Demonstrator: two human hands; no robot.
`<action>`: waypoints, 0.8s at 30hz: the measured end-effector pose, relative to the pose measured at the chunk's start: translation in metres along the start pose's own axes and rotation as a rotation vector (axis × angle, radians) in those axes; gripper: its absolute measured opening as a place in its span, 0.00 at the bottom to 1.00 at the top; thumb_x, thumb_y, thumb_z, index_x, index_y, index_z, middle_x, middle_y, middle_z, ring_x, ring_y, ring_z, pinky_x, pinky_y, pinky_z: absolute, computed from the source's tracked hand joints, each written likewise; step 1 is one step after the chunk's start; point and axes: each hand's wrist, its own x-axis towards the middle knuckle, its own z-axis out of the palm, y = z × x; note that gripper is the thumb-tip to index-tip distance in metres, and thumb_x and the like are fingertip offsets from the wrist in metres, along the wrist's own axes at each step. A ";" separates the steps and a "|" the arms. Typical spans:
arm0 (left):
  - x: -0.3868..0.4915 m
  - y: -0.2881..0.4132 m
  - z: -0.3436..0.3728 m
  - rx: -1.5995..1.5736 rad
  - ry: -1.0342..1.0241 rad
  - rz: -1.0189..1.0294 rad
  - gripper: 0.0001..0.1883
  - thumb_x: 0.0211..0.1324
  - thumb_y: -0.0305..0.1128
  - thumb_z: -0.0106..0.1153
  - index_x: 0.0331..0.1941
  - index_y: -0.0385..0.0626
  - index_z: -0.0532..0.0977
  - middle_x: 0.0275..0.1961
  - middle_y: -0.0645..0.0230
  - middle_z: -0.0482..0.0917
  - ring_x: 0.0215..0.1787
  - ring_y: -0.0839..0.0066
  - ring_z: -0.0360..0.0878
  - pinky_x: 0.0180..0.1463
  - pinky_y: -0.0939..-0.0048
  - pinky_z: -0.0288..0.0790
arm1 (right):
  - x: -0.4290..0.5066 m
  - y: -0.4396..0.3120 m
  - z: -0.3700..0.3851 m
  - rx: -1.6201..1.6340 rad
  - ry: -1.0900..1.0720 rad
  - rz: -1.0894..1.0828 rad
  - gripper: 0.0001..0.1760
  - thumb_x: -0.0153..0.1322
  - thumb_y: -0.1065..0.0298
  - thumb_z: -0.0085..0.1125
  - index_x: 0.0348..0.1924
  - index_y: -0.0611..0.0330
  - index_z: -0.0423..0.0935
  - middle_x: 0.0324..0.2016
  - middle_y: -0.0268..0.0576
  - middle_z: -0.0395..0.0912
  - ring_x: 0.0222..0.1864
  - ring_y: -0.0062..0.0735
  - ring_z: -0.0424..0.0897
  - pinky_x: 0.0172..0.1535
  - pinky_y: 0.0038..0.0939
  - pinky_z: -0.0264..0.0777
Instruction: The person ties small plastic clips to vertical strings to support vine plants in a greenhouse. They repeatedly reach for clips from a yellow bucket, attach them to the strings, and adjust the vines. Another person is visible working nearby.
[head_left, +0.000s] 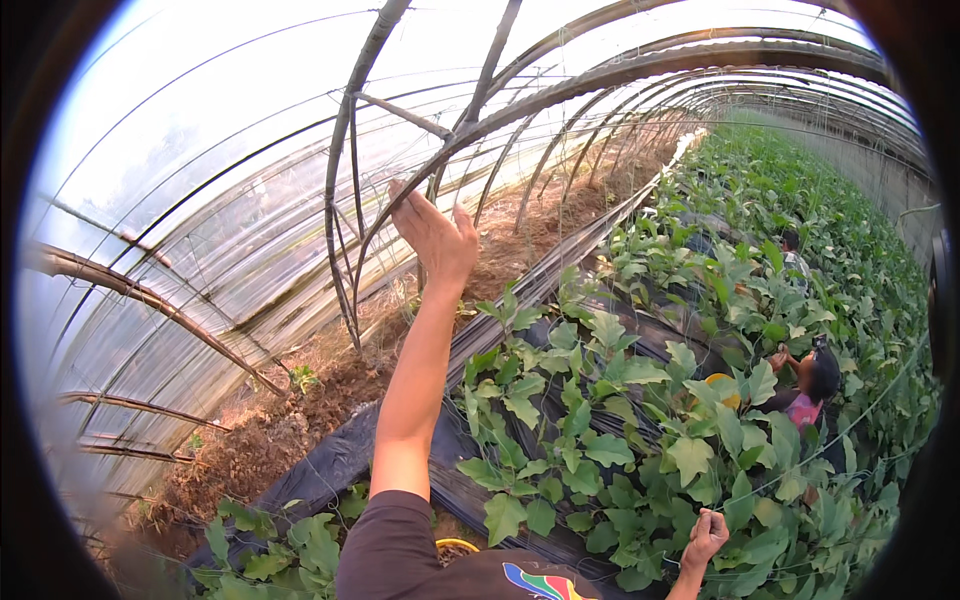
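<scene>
My left hand (439, 240) is raised high with its fingers extended and thumb apart. Its fingertips overlap a curved pipe (397, 199) of the greenhouse frame; contact cannot be made out. Low at the right, my right hand (705, 529) is closed into a fist. A thin green twine (840, 435) runs from the right rim down to this fist and appears gripped in it. Broad-leaved plants, likely eggplants (600, 450), grow between and around my arms. Beside my torso shows part of the rim of a yellow bucket (457, 541) with dark contents.
Arched pipes (675, 60) carry clear plastic film (225, 187). Black plastic mulch (322, 457) borders bare soil (255, 442) at the left. A person (814, 382) is among the plants at the right, near a yellow container (721, 388); another person (793, 262) is farther back. Thin strings hang around.
</scene>
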 end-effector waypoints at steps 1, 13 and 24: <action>0.006 0.003 0.003 0.007 -0.016 -0.001 0.40 0.64 0.36 0.52 0.71 0.28 0.46 0.74 0.35 0.47 0.78 0.43 0.40 0.78 0.45 0.37 | 0.001 0.001 0.000 -0.003 0.011 -0.009 0.09 0.77 0.69 0.55 0.35 0.65 0.76 0.15 0.27 0.63 0.14 0.11 0.56 0.18 0.21 0.47; -0.010 0.031 0.011 -1.012 -0.209 -0.622 0.26 0.66 0.22 0.45 0.68 0.40 0.59 0.60 0.48 0.71 0.41 0.71 0.77 0.43 0.71 0.71 | -0.003 0.002 -0.004 0.021 0.015 0.012 0.09 0.78 0.69 0.54 0.36 0.65 0.76 0.15 0.28 0.62 0.14 0.11 0.56 0.18 0.21 0.46; -0.052 -0.104 0.044 0.127 0.021 -0.499 0.29 0.67 0.36 0.53 0.64 0.29 0.59 0.63 0.52 0.66 0.64 0.57 0.65 0.70 0.55 0.57 | -0.004 -0.006 -0.005 0.064 0.003 0.032 0.09 0.77 0.68 0.55 0.36 0.65 0.76 0.15 0.27 0.62 0.14 0.11 0.55 0.18 0.21 0.47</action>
